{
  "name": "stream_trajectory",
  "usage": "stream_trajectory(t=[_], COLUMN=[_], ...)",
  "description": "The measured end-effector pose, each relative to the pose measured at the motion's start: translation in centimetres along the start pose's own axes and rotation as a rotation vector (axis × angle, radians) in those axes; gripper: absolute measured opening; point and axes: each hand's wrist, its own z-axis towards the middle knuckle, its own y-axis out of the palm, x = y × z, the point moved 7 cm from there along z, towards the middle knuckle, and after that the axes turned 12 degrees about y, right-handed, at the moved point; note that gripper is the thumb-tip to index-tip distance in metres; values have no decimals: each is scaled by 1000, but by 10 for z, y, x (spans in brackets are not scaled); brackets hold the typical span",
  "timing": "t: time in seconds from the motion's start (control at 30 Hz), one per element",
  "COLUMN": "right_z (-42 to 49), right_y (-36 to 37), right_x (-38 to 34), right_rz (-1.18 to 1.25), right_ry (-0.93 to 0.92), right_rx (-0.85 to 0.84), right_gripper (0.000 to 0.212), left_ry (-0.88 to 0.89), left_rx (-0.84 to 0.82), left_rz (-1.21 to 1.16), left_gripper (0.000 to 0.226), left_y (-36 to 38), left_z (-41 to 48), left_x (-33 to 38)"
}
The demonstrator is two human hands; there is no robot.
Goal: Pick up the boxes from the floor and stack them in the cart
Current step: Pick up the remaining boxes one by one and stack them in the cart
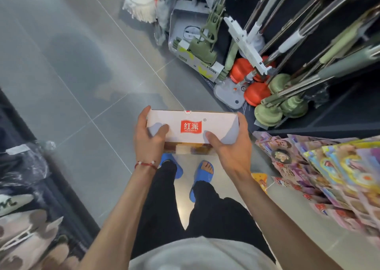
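Now a white rectangular cardboard box with a red logo (pixel 191 125) is held in the air in front of the person, above the grey tiled floor (pixel 72 74) and a pair of blue slippers (pixel 202 179). The left hand (pixel 149 138) grips its left end and the right hand (pixel 232 148) its right end. Both hands' fingers (pixel 161 128) are curled round the box, thumbs on its top face. A red string bracelet (pixel 146 164) circles the left wrist. Orange-red rubber plungers (pixel 257 92) and green ones (pixel 267 113) stand nearby on the right.

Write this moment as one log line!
box: held above floor | left hand: grips box | right hand: grips box | cart: unseen
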Motion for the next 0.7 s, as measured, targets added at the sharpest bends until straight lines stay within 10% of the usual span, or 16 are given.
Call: stream_trajectory(t=[0.7], right_z=[-26], right_y=[252], right_x=[-224], right_rz=[-142], right_ry=[-302], right_rx=[-197], right_gripper=[86], left_ry=[-4], left_rx=[347], left_rz=[23], left_gripper=[81], left_y=[-250], left_z=[139], left_x=[64])
